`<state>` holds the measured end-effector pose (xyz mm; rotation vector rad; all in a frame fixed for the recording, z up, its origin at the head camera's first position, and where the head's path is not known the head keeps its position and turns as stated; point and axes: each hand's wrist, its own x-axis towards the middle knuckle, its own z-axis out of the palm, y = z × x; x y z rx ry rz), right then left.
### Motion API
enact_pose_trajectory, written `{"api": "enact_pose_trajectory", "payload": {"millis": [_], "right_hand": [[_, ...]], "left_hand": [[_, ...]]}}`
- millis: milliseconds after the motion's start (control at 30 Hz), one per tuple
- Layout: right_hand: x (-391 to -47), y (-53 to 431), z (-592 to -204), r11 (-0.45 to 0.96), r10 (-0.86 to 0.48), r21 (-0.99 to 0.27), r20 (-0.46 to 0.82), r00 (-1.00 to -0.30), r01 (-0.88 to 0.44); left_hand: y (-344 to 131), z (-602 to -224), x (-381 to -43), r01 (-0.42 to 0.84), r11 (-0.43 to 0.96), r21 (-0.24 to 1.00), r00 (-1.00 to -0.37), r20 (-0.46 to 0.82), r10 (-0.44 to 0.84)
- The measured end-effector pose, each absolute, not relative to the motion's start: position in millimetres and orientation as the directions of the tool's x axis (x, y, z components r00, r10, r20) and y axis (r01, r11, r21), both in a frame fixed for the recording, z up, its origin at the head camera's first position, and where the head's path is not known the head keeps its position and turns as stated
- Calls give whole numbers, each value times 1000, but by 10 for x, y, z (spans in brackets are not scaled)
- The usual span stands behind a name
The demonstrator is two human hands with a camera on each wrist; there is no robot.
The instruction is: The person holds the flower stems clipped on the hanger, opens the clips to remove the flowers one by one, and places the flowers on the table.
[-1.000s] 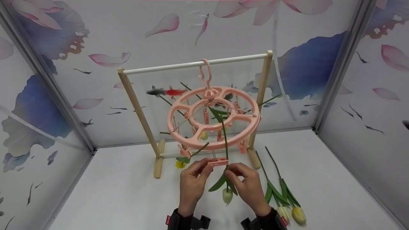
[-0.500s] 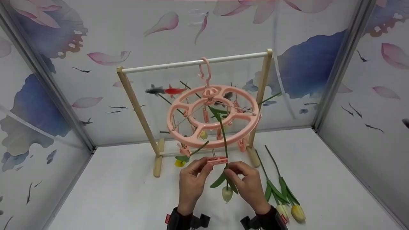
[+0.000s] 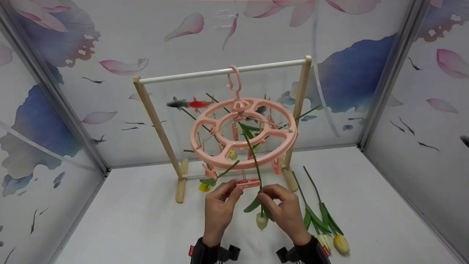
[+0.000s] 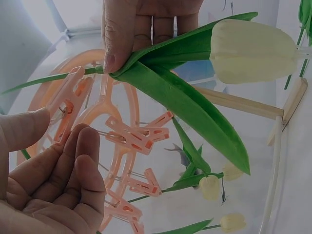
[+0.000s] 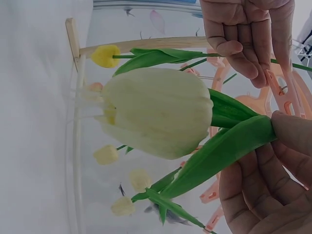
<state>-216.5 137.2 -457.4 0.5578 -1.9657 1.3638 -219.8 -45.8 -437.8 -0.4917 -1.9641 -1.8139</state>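
In the head view, my left hand (image 3: 220, 209) pinches the handle end of a pink clothespin (image 3: 248, 183) that hangs from the front of a round pink hanger (image 3: 227, 162). My right hand (image 3: 284, 209) pinches the stem of a pale tulip (image 3: 262, 221) by its leaves, bloom down and stem rising past the hanger's rim. The left wrist view has the clothespin (image 4: 68, 105) between left thumb and fingers, its tip overlapping the stem just beside the right fingertips. Up close in the right wrist view is the bloom (image 5: 158, 112).
The hanger hooks over the white bar (image 3: 271, 67) of a wooden stand (image 3: 157, 126). Other clothespins on it hold tulips, one a yellow tulip (image 3: 205, 187). Two tulips, one with a yellow bloom (image 3: 341, 245), lie on the white table (image 3: 384, 205) at the right. Printed panels enclose the table.
The tulip's stem has tilted, its upper end shifting left and its bloom slightly up and right. The left hand has kept its pinch on the clothespin, moving slightly left.
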Motion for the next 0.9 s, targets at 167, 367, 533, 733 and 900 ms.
{"api": "enact_pose_trajectory", "payload": {"millis": [167,367,533,733,900], "right_hand": [[-2157,1380,-4568,355,21,-646,728,-685,-676],[-2146,1387,-4553,355,8,-644,727,-687,-678],[-2142,1401,-4550,363,-5,-648,718,-696,-670],[-2144,1421,-4556,356,-20,-649,714,-700,-672],[-2145,1437,-4557,352,-18,-665,699,-715,-659]], "left_hand": [[-465,-4384,-2204,526,86,846,-848,529,-24],[-468,-4385,-2205,526,77,847,-848,529,-21],[-473,-4391,-2208,513,80,855,-857,515,-16],[-476,-4392,-2209,531,76,844,-846,533,-18],[-479,-4397,-2218,547,85,833,-835,550,-18]]}}
